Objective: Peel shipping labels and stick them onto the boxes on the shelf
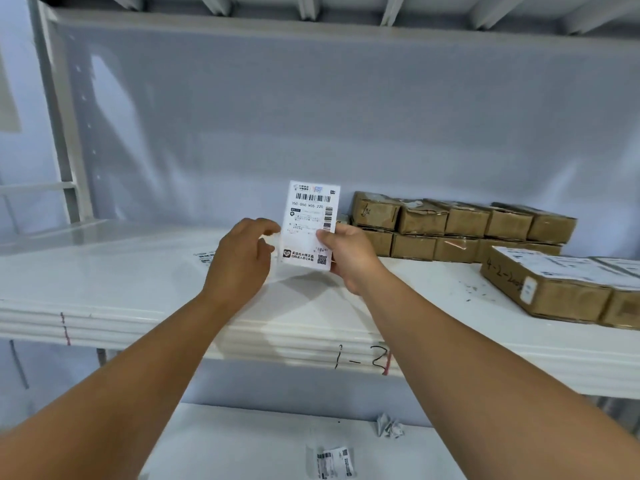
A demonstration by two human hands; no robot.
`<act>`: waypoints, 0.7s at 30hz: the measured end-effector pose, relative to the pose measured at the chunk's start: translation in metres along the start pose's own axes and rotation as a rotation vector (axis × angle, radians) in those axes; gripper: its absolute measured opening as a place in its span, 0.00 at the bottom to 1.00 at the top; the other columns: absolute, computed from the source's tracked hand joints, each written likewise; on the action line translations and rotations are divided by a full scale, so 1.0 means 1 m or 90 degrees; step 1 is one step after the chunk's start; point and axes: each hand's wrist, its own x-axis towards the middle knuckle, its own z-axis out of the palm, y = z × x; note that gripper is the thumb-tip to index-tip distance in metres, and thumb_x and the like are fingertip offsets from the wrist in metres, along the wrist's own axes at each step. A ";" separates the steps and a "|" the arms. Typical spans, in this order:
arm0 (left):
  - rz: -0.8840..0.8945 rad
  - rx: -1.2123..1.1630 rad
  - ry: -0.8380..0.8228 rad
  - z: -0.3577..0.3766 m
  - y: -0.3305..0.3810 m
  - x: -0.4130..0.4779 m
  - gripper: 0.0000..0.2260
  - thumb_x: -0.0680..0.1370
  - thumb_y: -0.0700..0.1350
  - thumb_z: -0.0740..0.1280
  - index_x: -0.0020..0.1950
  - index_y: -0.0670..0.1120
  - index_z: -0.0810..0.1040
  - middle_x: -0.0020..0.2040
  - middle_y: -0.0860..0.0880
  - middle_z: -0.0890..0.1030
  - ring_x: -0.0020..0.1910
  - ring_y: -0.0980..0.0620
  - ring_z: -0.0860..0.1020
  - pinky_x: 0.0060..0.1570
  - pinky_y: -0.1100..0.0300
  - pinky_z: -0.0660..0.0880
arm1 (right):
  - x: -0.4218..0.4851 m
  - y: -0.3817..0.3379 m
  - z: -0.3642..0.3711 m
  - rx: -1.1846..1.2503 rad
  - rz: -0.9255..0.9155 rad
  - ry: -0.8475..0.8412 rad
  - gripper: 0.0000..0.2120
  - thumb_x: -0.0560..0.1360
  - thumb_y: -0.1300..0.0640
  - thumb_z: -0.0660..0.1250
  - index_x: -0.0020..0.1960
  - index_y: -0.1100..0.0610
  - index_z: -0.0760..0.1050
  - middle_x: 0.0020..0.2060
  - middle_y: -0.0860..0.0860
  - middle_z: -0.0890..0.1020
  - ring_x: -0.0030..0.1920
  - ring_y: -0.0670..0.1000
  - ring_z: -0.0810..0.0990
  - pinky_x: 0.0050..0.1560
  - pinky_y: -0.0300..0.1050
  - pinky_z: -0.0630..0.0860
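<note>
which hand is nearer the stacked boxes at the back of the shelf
Right. The right hand, holding the label, is just left of the stacked boxes. The left hand is farther left, on the label's other side.

Lighting is even and fairly bright, with a cool, bluish cast over everything. It seems to come from above, since a faint, soft-edged shadow sits on the glossy white shelf (pixel 121 271) just beneath the label (pixel 310 226). The back panel (pixel 381 116) carries pale, streaky reflections toward its left side, and the shelf's left part has a mild sheen. The boxes (pixel 460 223) look dull and slightly grainy. The label's print is sharp enough to show its barcode, while the left hand (pixel 242 261) is smeared at its fingertips (pixel 272 228). Wide-angle distortion bows the shelf's front edge and tilts the post (pixel 65 133) at the left. The corners are softer.
</note>
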 end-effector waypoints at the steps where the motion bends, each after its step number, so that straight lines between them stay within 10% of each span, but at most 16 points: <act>1: -0.093 -0.095 -0.003 0.007 0.011 0.003 0.13 0.77 0.33 0.58 0.53 0.47 0.77 0.50 0.48 0.78 0.42 0.52 0.81 0.46 0.50 0.78 | -0.002 -0.002 -0.010 -0.001 0.001 0.008 0.09 0.79 0.64 0.60 0.53 0.55 0.77 0.51 0.53 0.82 0.45 0.52 0.81 0.43 0.44 0.79; 9: -0.286 -0.360 -0.163 0.068 0.069 0.022 0.10 0.77 0.36 0.64 0.56 0.46 0.74 0.42 0.48 0.82 0.36 0.51 0.79 0.39 0.59 0.75 | -0.004 -0.013 -0.083 -0.037 -0.007 0.097 0.08 0.79 0.63 0.60 0.53 0.55 0.76 0.47 0.52 0.82 0.39 0.48 0.81 0.33 0.39 0.75; 17: -0.261 -0.235 -0.133 0.131 0.092 0.051 0.07 0.78 0.38 0.60 0.48 0.44 0.77 0.42 0.49 0.78 0.38 0.52 0.75 0.39 0.64 0.75 | 0.019 -0.021 -0.125 -0.048 -0.046 0.143 0.08 0.80 0.61 0.59 0.55 0.58 0.77 0.46 0.52 0.81 0.37 0.47 0.80 0.31 0.37 0.77; 21: -0.212 -0.035 -0.105 0.156 0.081 0.067 0.08 0.76 0.40 0.60 0.47 0.46 0.79 0.44 0.53 0.80 0.43 0.53 0.77 0.40 0.63 0.69 | 0.034 -0.006 -0.131 -0.087 -0.055 0.170 0.10 0.80 0.60 0.59 0.47 0.57 0.78 0.47 0.54 0.83 0.44 0.55 0.82 0.47 0.51 0.81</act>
